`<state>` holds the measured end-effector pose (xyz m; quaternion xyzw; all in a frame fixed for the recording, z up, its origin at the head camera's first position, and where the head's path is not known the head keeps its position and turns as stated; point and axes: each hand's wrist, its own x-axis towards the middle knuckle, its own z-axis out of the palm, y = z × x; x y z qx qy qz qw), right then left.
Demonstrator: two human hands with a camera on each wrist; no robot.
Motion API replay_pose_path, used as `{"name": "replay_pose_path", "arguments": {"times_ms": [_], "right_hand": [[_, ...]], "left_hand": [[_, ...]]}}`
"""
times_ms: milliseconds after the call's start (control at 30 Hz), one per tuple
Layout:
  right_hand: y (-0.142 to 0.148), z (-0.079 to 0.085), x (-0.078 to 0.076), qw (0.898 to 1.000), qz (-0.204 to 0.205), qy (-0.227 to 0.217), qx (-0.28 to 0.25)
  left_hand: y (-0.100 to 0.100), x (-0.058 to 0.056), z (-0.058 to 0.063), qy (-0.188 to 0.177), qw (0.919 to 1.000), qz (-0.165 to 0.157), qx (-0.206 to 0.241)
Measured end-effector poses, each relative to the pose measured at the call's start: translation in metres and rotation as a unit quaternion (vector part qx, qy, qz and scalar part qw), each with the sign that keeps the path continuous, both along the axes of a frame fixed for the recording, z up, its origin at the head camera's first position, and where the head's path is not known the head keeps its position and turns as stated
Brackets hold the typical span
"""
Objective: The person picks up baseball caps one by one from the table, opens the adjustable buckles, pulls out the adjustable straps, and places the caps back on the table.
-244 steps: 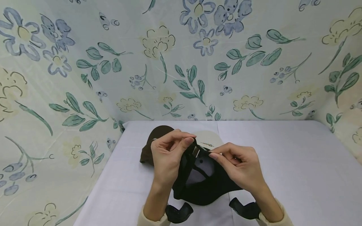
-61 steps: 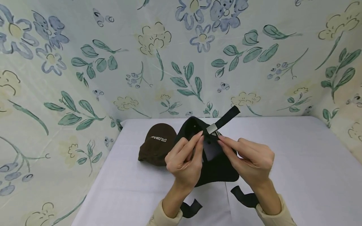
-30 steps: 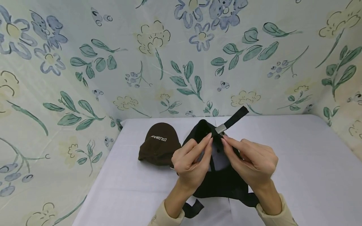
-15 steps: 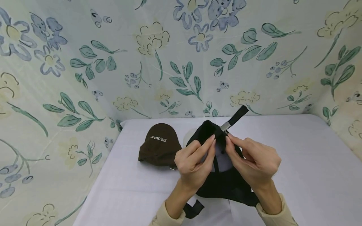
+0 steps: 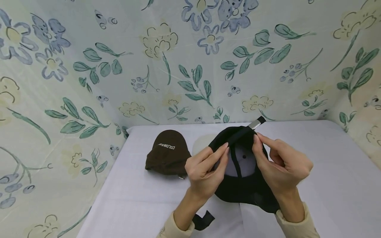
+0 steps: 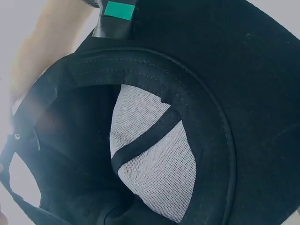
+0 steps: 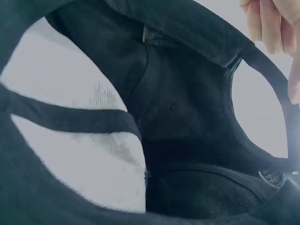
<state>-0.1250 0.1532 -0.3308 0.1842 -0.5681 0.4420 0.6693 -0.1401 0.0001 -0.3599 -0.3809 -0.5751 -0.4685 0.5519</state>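
Note:
A black baseball cap (image 5: 235, 191) hangs between both hands in the head view, its inside and pale lining facing me. My left hand (image 5: 205, 168) pinches the cap's back strap (image 5: 238, 135) between thumb and fingertips. At the other side of the back opening, my right hand (image 5: 281, 162) pinches the cap's edge, just below a silver buckle (image 5: 256, 123). A short strap end sticks out past that buckle. Both wrist views look into the cap: sweatband (image 6: 206, 140) and mesh lining (image 6: 145, 168) show, and left-hand fingers (image 7: 272, 28) appear at the right wrist view's corner.
A brown cap (image 5: 168, 155) with white lettering stands on the white-covered table (image 5: 134, 205), left of the hands. Behind the black cap, a pale cap (image 5: 200, 143) is mostly hidden. Floral cloth (image 5: 190, 49) hangs behind the table.
My right hand has moved right, away from the left. The buckle has shifted toward the strap's tip, so the loose end is shorter and the strap between the hands longer.

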Motion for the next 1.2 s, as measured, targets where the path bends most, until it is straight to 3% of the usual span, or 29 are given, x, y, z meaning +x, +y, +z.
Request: {"name": "replay_pose_path", "arguments": {"times_ms": [233, 633, 900, 1200], "right_hand": [[0.004, -0.003, -0.005, 1.0, -0.015, 0.008, -0.019], [0.008, 0.003, -0.004, 0.996, -0.036, -0.024, -0.078], [0.011, 0.003, -0.005, 0.996, -0.04, -0.035, -0.069], [0.009, 0.003, -0.004, 0.997, -0.037, -0.038, -0.056]], "left_hand": [[-0.002, -0.001, 0.0, 0.0, 1.0, 0.003, -0.003], [-0.007, -0.004, 0.001, -0.006, 0.9998, 0.015, -0.013], [-0.011, -0.003, 0.004, -0.063, 0.998, -0.004, 0.007], [-0.016, 0.0, 0.006, -0.117, 0.9915, -0.057, 0.012]]}}
